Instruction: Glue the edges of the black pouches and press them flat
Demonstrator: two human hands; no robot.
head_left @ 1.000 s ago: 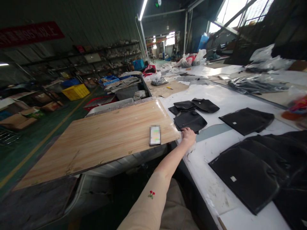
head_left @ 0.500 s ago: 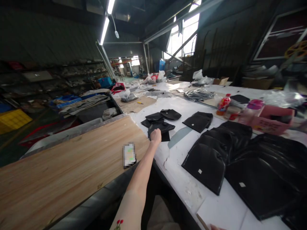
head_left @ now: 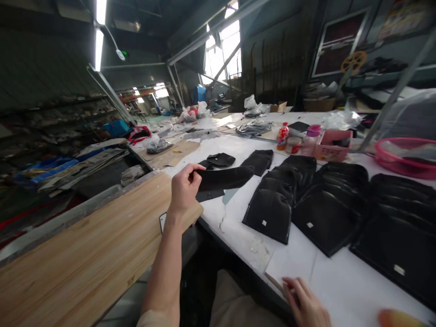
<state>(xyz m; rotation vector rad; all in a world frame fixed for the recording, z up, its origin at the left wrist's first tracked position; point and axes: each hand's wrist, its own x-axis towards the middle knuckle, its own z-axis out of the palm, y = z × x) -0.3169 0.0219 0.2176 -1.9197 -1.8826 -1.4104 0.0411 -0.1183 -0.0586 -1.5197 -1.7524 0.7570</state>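
My left hand [head_left: 184,186] is closed, pinching one end of a black leather-like piece [head_left: 226,178]. That piece stretches to the right, raised above the white table. Beneath and behind it lie other flat black pieces [head_left: 220,159], partly covered. My right hand [head_left: 306,302] rests by the edge of a white board [head_left: 293,261] at the lower right, fingers stretched out and slightly bent, with nothing seen in them. Between the hands and beyond, stacks of black leather-like pieces [head_left: 270,204] bear small white labels.
A wooden board [head_left: 85,254] runs along the left, with a phone [head_left: 162,222] partly behind my left forearm. Further back stand a red-labelled bottle [head_left: 282,136], a pink box [head_left: 334,145] and a pink basin [head_left: 408,156]. A blurred orange shape [head_left: 397,318] shows at the lower right.
My left hand has lifted the black piece off the pile and drawn it up and back. My right hand has come further into view. The view has swung to the right.
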